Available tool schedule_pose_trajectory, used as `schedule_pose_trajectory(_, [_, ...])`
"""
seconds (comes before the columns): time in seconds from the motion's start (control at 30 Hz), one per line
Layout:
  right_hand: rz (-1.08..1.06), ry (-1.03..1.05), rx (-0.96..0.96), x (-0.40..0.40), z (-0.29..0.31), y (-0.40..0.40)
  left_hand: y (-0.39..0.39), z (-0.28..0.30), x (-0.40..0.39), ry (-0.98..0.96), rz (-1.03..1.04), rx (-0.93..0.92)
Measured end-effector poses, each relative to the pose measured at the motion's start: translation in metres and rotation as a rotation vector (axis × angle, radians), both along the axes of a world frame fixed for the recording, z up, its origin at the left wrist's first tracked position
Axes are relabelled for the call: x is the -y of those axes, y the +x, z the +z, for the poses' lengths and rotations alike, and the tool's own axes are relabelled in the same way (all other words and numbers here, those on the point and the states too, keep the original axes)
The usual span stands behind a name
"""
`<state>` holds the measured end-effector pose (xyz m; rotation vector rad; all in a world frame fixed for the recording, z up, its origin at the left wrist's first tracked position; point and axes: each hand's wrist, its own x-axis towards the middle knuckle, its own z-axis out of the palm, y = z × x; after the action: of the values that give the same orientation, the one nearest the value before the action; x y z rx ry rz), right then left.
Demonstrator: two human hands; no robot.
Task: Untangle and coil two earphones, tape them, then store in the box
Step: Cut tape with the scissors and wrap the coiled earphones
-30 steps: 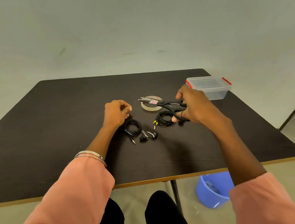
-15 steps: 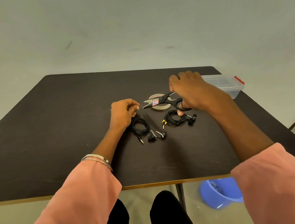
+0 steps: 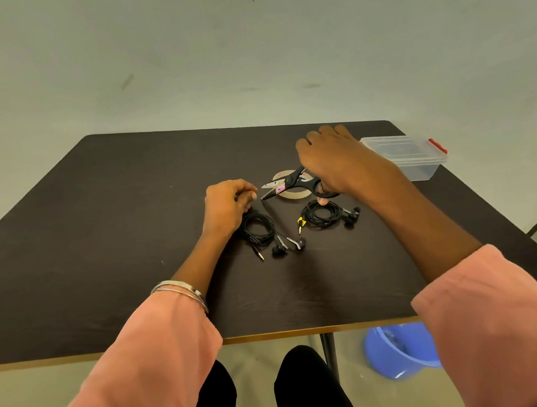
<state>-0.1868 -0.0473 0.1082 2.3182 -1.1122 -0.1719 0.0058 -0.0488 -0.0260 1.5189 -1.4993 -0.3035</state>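
scissors (image 3: 295, 185) shifted left; two coiled earphones (image 3: 258, 229).

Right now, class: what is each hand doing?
Left hand: fingers curled, apparently pinching something; what cannot be told.
Right hand: holding the scissors.

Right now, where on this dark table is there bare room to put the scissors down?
The whole left half of the dark table is bare, left of the left hand. So is the near strip between both forearms. It is crowded mid-table: black-handled scissors, tape roll, two coiled black earphones, with the clear plastic box at right.
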Motion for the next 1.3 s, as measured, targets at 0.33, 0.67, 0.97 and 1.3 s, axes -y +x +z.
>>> schedule_pose_trajectory(0.33, [0.053, -0.009, -0.014, -0.004, 0.002, 0.003, 0.000, 0.001, -0.001, -0.014, 0.002, 0.033])
schedule_pose_trajectory(0.67, [0.090, 0.008, -0.003, -0.004, -0.001, 0.006, 0.000, -0.001, 0.000, -0.013, -0.003, 0.022])
schedule_pose_trajectory(0.97, [0.017, 0.040, 0.110, 0.004, -0.015, -0.016, 0.003, -0.004, 0.005, 0.035, 0.072, -0.076])
schedule_pose_trajectory(1.3, [-0.172, 0.265, 0.354, 0.016, -0.021, -0.029, 0.004, -0.001, 0.002, 0.108, -0.013, -0.242])
